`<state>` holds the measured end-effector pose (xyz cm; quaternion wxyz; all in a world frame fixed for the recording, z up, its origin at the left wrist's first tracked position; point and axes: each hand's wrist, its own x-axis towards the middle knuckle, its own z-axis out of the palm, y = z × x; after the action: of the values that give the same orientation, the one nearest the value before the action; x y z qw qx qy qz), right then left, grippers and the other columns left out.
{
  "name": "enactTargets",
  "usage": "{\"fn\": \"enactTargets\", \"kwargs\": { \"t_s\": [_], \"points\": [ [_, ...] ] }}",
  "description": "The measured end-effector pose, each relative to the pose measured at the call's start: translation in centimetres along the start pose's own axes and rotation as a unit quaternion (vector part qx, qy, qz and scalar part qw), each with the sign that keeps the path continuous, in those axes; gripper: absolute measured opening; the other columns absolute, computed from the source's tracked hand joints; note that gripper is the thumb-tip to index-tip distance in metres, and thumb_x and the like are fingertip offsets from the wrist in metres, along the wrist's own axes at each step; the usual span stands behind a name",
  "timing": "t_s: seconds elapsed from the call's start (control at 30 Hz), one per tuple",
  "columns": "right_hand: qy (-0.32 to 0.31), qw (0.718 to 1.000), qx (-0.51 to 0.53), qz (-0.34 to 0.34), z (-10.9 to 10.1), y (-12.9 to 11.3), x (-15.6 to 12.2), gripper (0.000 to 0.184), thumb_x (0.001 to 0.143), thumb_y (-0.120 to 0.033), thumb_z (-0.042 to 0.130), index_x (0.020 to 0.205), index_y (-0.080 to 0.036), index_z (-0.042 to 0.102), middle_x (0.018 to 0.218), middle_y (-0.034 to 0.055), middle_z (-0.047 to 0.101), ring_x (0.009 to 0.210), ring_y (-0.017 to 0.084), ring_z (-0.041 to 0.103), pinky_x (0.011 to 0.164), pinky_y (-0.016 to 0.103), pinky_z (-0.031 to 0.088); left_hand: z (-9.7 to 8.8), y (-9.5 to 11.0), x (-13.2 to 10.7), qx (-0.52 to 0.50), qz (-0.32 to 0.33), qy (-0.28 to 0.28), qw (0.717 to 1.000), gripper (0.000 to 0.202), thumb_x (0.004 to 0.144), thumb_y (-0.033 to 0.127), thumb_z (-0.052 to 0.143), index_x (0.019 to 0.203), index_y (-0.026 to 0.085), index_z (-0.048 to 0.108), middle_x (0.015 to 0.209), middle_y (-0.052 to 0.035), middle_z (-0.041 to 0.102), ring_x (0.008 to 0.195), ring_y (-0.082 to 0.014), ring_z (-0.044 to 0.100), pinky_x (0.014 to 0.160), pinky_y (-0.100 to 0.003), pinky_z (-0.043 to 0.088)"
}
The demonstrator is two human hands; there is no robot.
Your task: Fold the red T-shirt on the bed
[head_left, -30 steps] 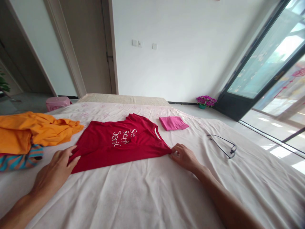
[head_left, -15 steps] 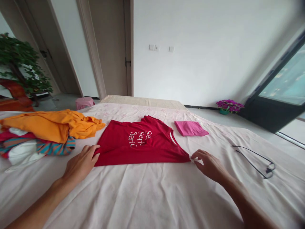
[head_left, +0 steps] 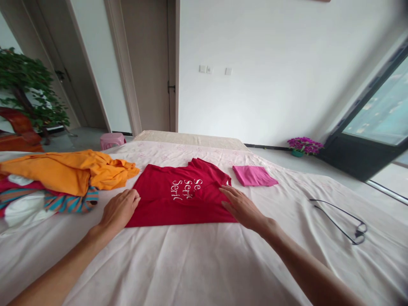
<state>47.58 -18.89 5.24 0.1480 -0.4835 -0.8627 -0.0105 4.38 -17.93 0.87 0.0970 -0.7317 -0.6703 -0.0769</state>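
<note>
"Where's the shirt [head_left: 165, 210]?"
"Spread on the bed [head_left: 191, 267]. Probably light, limp; best taken at hem and shoulder."
"Grip?"
"Left hand [head_left: 120, 209] curled at the hem, pinch unclear; right hand [head_left: 244, 208] open, laid near the collar, holding nothing."

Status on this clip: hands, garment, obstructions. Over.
Left hand curled at hem end of red shirt, grip unclear. Right hand laid open near collar. White lettering faces up. Pink cloth, glasses apart, not blocking.
</note>
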Motion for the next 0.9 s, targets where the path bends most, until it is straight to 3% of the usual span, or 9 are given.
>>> {"fn": "enactTargets", "kwargs": {
  "t_s": [0.1, 0.2, 0.33, 0.43, 0.53, 0.63, 0.77, 0.83, 0.9],
  "points": [
    [-0.028, 0.998, -0.038, -0.040, 2.5, 0.4, 1.2, 0.056, 0.102, -0.040, 0.039, 0.153, -0.018, 0.035, 0.157, 0.0119, 0.035, 0.146, 0.027, 0.029, 0.118, 0.048, 0.030, -0.2, -0.3, -0.4, 0.039, -0.009, 0.015, 0.999, 0.027, 0.096, 0.027, 0.037, 0.095, 0.019, 0.062, 0.087, -0.0078, 0.065, 0.084, -0.0233, 0.064, 0.074, -0.034, 0.044],
    [-0.062, 0.996, -0.044, -0.041, 4.3, 1.5, 1.2, 0.060, 0.103, -0.045, 0.035, 0.155, -0.015, 0.031, 0.158, 0.0125, 0.032, 0.147, 0.028, 0.027, 0.118, 0.049, 0.030, -0.7, 0.2, -0.5, 0.061, 0.006, 0.066, 0.996, 0.030, 0.094, 0.018, 0.038, 0.106, 0.019, 0.066, 0.100, -0.0110, 0.067, 0.093, -0.0274, 0.063, 0.082, -0.040, 0.046],
    [-0.074, 0.996, -0.041, 0.001, 4.0, 1.7, 2.2, 0.057, 0.104, -0.046, 0.028, 0.151, -0.016, 0.040, 0.155, 0.0115, 0.039, 0.145, 0.028, 0.032, 0.118, 0.051, 0.028, -0.6, 2.4, 0.4, -0.021, 0.090, 0.119, 0.989, 0.037, 0.094, 0.017, 0.038, 0.119, 0.016, 0.066, 0.129, -0.0133, 0.063, 0.122, -0.0275, 0.056, 0.105, -0.044, 0.042],
    [-0.057, 0.997, -0.039, 0.019, 3.3, 0.5, 4.2, 0.058, 0.105, -0.049, 0.025, 0.152, -0.019, 0.038, 0.156, 0.0102, 0.038, 0.147, 0.027, 0.028, 0.119, 0.051, 0.025, 0.3, 4.5, 1.3, -0.099, 0.150, 0.105, 0.978, 0.047, 0.098, 0.036, 0.041, 0.138, 0.017, 0.054, 0.147, -0.0126, 0.051, 0.138, -0.0262, 0.044, 0.114, -0.043, 0.038],
    [-0.070, 0.997, -0.034, -0.023, 3.9, -0.4, 6.0, 0.061, 0.104, -0.052, 0.026, 0.157, -0.022, 0.027, 0.161, 0.0073, 0.026, 0.150, 0.026, 0.018, 0.122, 0.050, 0.017, 1.4, 5.6, 1.9, -0.108, 0.171, 0.045, 0.978, 0.059, 0.097, 0.049, 0.039, 0.149, 0.022, 0.041, 0.158, -0.0114, 0.038, 0.146, -0.0282, 0.034, 0.116, -0.048, 0.035],
    [-0.105, 0.993, -0.029, -0.044, 5.4, 0.0, 6.7, 0.064, 0.103, -0.055, 0.024, 0.158, -0.022, 0.020, 0.163, 0.0066, 0.020, 0.151, 0.025, 0.016, 0.123, 0.048, 0.015, 2.6, 4.9, 2.0, -0.079, 0.138, -0.007, 0.987, 0.062, 0.095, 0.054, 0.039, 0.149, 0.025, 0.042, 0.158, -0.0120, 0.037, 0.146, -0.0315, 0.033, 0.115, -0.053, 0.033],
    [-0.116, 0.992, -0.045, 0.022, 6.3, 2.6, 6.1, 0.069, 0.102, -0.058, 0.022, 0.159, -0.019, 0.018, 0.163, 0.0093, 0.017, 0.151, 0.025, 0.015, 0.122, 0.047, 0.014, 3.4, 2.9, 1.9, -0.053, 0.088, -0.029, 0.994, 0.064, 0.095, 0.057, 0.036, 0.151, 0.026, 0.039, 0.160, -0.0119, 0.033, 0.147, -0.0313, 0.030, 0.117, -0.053, 0.028],
    [-0.115, 0.991, -0.054, 0.050, 5.9, 4.1, 5.9, 0.069, 0.102, -0.057, 0.026, 0.158, -0.017, 0.023, 0.162, 0.0110, 0.021, 0.150, 0.026, 0.018, 0.122, 0.047, 0.016, 3.7, 2.0, 2.1, -0.051, 0.066, -0.027, 0.996, 0.063, 0.095, 0.056, 0.037, 0.150, 0.026, 0.040, 0.159, -0.0117, 0.034, 0.147, -0.0313, 0.031, 0.117, -0.053, 0.027],
    [-0.103, 0.991, -0.054, 0.058, 5.0, 5.3, 6.2, 0.062, 0.102, -0.053, 0.030, 0.152, -0.018, 0.038, 0.158, 0.0112, 0.034, 0.147, 0.027, 0.028, 0.119, 0.045, 0.020, 3.9, 1.3, 2.8, -0.049, 0.042, -0.017, 0.998, 0.060, 0.095, 0.053, 0.038, 0.148, 0.026, 0.045, 0.156, -0.0117, 0.040, 0.145, -0.0318, 0.035, 0.116, -0.053, 0.030]
  ]
}}
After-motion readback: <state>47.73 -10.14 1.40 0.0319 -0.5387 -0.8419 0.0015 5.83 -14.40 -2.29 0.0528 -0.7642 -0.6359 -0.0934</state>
